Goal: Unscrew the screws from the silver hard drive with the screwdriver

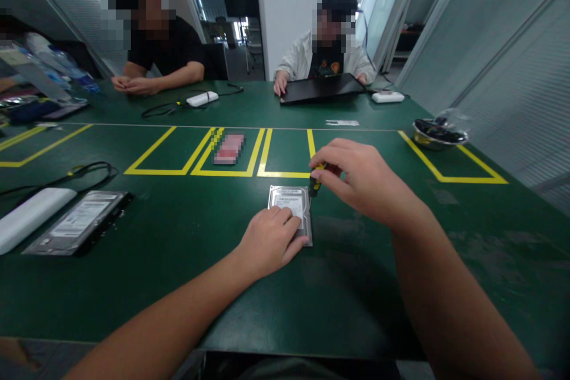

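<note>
A silver hard drive (pixel 303 196) with a white label lies flat on the green table before me. My left hand (pixel 271 237) holds it down, fingers across the label and thumb by the right edge, covering its lower left part. Between the thumb and fingertips of my right hand (pixel 356 175) is a small screwdriver (pixel 316 186) with a black and yellow handle. It is held upright, tip downward, at the drive's upper right edge. Whether the tip sits in a screw is too small to tell.
On the left lie a second hard drive (pixel 78 222) and a white power strip (pixel 35 214) with a black cable. Yellow tape marks areas on the table (pixel 169 309); a pinkish-red item (pixel 230 149) lies in one. A metal bowl (pixel 439 141) stands right. Two people sit opposite, one holding a black panel (pixel 323 89).
</note>
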Demonstrator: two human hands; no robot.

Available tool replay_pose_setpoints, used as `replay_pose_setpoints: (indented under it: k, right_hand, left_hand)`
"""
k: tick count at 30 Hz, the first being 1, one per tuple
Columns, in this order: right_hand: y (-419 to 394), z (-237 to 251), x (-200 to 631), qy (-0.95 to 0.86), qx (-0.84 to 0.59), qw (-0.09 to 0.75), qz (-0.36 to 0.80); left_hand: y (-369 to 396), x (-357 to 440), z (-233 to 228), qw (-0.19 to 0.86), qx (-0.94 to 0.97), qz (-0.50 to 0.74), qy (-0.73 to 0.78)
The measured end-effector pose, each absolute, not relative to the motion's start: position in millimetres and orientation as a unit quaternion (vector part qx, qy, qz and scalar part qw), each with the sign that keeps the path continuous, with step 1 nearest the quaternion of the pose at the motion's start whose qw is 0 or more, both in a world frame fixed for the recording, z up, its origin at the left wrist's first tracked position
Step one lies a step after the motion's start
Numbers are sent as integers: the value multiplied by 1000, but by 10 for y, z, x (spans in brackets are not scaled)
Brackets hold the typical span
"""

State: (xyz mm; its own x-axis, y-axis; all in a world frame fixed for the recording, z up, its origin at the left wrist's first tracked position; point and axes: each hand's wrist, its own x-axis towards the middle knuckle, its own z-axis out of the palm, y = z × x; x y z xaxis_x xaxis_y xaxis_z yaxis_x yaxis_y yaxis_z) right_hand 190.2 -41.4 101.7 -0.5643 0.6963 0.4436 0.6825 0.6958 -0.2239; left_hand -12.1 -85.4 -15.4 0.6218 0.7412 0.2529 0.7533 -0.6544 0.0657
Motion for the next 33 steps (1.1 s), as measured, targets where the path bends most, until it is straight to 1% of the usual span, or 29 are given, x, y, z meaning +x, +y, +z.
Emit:
replay_pose_setpoints:
  k: [10, 17, 33]
  right_hand:
    - [-431, 1047, 1932, -896, -365, 249, 51]
    - [-419, 1008, 1906, -889, -380, 253, 33]
    - [-416, 1015, 1910, -897, -359, 254, 45]
  left_hand:
    - [-847, -115, -154, 15, -900, -115, -419]
    - [-844, -114, -167, 14, -899, -114, -423]
    - [-828, -116, -176, 11, -901, -115, -419]
